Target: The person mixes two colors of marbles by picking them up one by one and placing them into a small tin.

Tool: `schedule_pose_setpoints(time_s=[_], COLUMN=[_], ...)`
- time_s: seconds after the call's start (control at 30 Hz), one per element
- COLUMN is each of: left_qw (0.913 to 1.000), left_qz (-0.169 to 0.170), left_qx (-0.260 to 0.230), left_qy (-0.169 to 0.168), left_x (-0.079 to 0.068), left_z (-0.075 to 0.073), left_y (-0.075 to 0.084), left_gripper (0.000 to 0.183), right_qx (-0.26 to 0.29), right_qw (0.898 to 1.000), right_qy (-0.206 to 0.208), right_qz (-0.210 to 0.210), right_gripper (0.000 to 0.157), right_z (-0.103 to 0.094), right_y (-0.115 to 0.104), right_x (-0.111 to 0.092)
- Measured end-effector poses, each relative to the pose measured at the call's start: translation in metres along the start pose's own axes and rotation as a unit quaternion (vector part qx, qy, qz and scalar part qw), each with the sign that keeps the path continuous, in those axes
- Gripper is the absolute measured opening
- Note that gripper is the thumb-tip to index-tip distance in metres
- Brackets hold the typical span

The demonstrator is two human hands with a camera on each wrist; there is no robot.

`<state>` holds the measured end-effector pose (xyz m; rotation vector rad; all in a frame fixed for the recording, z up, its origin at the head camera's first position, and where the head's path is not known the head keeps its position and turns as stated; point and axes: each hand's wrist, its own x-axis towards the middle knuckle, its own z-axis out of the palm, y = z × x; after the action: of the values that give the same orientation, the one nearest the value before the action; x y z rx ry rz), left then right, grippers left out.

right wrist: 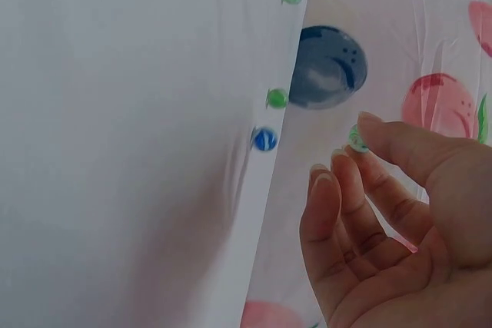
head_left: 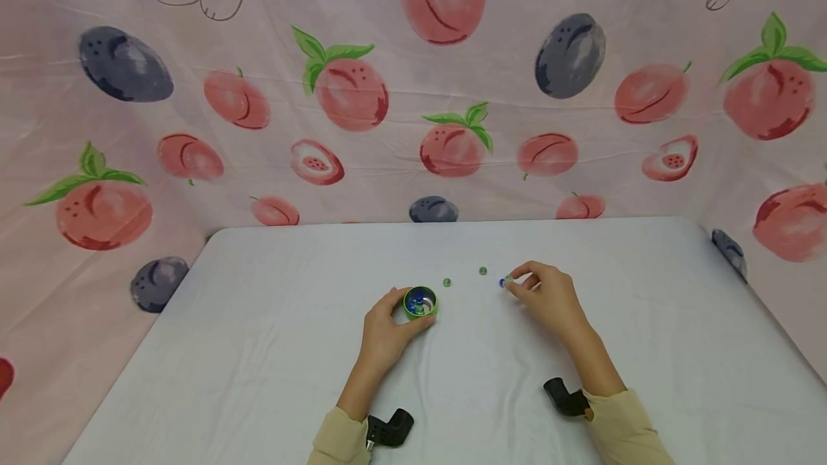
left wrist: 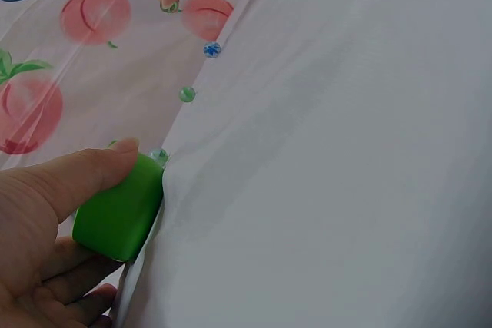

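Note:
My left hand (head_left: 382, 339) holds a small green cup (left wrist: 127, 213) on the white table, thumb on one side and fingers round the other. Blue and green marbles (head_left: 420, 303) show inside the cup in the head view. Off to the right, my right hand (head_left: 550, 300) pinches a clear green marble (right wrist: 357, 139) between thumb and fingertip, above the tabletop. Close by that hand lies a blue marble (right wrist: 265, 139). Two green marbles rest between the hands, one green marble (head_left: 447, 283) near the cup and another green marble (head_left: 483, 271) farther right.
A white cloth covers the table (head_left: 258, 343), slightly creased. Behind and beside it hangs a pink curtain (head_left: 491, 77) printed with fruit. Black wrist devices, one left device (head_left: 391, 428) and one right device (head_left: 566, 399), sit at the beige sleeve cuffs.

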<state>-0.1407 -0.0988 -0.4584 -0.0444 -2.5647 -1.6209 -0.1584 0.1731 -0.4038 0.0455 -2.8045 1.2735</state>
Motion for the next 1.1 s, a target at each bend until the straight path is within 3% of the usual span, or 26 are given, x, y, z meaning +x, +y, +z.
schedule_pose_setpoints(time_s=[0.57,1.1], left_qw=[1.0000,1.0000], left_qz=[-0.007,-0.004], left_qx=[0.001,0.007], left_qy=[0.002,0.003], left_x=[0.001,0.006], left_z=[0.000,0.003], left_y=[-0.002,-0.001], left_gripper=[0.054,0.053], right_qx=[0.035,0.075], right_qw=[0.998,0.991], right_qy=[-0.028,-0.073], right_qz=[-0.046,-0.080], right_gripper=[0.014,0.010], right_z=[0.040,0.068], right_y=[-0.031,-0.044], right_x=[0.005,0.011])
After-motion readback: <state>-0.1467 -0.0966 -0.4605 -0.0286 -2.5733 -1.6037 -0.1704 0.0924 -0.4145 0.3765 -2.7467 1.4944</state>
